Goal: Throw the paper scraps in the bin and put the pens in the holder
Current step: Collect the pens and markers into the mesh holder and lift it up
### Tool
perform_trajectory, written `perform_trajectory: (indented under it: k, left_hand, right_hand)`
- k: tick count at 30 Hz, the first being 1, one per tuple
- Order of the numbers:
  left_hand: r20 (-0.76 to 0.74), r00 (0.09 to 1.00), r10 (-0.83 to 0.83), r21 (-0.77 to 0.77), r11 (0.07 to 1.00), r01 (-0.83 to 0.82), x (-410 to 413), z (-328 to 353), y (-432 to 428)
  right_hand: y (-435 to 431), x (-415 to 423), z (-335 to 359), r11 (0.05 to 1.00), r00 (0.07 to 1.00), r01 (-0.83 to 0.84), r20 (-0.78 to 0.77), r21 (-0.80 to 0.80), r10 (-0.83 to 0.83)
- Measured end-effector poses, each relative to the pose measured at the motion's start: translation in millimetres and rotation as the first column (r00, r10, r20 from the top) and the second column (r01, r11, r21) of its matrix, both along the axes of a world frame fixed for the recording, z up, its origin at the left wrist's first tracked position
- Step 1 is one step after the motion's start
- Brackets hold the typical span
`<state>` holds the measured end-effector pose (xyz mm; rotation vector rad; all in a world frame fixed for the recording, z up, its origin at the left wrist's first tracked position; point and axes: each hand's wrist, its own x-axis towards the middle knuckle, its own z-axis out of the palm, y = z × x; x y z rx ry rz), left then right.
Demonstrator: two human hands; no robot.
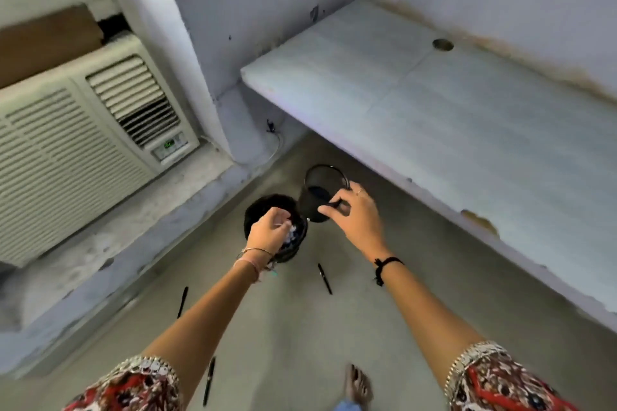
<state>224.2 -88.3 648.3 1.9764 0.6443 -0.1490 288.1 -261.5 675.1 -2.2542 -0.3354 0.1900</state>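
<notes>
While the left grip (267, 230) pinches scraps (291, 231) over the bin (263, 205), the right grip (347, 213) clasps — seemingly — a pen (333, 204) above the holder (320, 187).

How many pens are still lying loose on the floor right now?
3: one pen below the holder, one beside the left forearm, one near the left sleeve. The arms may hide others.

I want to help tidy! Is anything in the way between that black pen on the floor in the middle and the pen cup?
Nothing visible blocks it. The black pen lies on bare grey floor, and the round black mesh holder stands just beyond it, top open. The right hand hovers beside the holder.
</notes>
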Motion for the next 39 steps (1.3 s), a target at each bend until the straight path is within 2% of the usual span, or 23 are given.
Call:
perform_trajectory:
  k: [4, 10, 16, 21, 27, 31, 35, 37, 39]
  left_hand:
    - [-0.086, 0.996, 0.001, -0.024, 1.000, -0.003, -74.3, -80.4, 21.4]
    - [-0.166, 0.983, -0.076, -0.049, 0.996, 0.069, -124.8, -251.4, 25.7]
    - [-0.146, 0.970, -0.193, -0.078, 0.980, 0.184, -131.8, -445.2, 23.6]
    - [-0.138, 0.968, -0.209, -0.056, 0.978, 0.203, -124.5, -561.5, 29.7]
    - [-0.091, 0.946, -0.311, 0.033, 0.948, 0.315, -108.5, -632.2, 33.3]
    - [-0.054, 0.932, -0.358, 0.163, 0.918, 0.362, -100.5, -648.8, 42.7]
    - [0.022, 0.947, -0.320, 0.392, 0.874, 0.286, -83.4, -660.7, 62.7]
    - [0.023, 0.956, -0.291, 0.517, 0.822, 0.238, -75.3, -669.0, 71.4]
    - [-0.033, 0.958, -0.285, 0.574, 0.779, 0.251, -65.7, -678.2, 77.3]
  right_hand:
    - [24.4, -71.3, -88.1, 1.000, 0.987, -0.018, -0.160, -0.010, 0.016]
    - [27.6, -119.6, -279.9, 0.994, 0.968, -0.035, -0.249, -0.099, 0.010]
    - [37.3, -139.1, -481.5, 0.999, 0.978, 0.002, -0.211, -0.046, -0.012]
    - [42.5, -145.6, -605.1, 0.999, 0.988, 0.014, -0.156, -0.041, -0.020]
    - [33.8, -139.5, -677.6, 0.997, 0.995, 0.010, -0.096, -0.072, -0.017]
    - [16.7, -136.9, -693.8, 0.996, 0.995, -0.087, 0.045, 0.016, 0.086]
    - [-2.8, -125.3, -706.6, 0.998, 0.992, 0.013, 0.127, 0.054, -0.020]
    - [-7.7, -113.3, -711.3, 0.997, 0.980, 0.068, 0.190, -0.025, -0.062]
    - [-9.5, -95.1, -717.7, 0.981, 0.971, 0.116, 0.228, -0.156, -0.078]
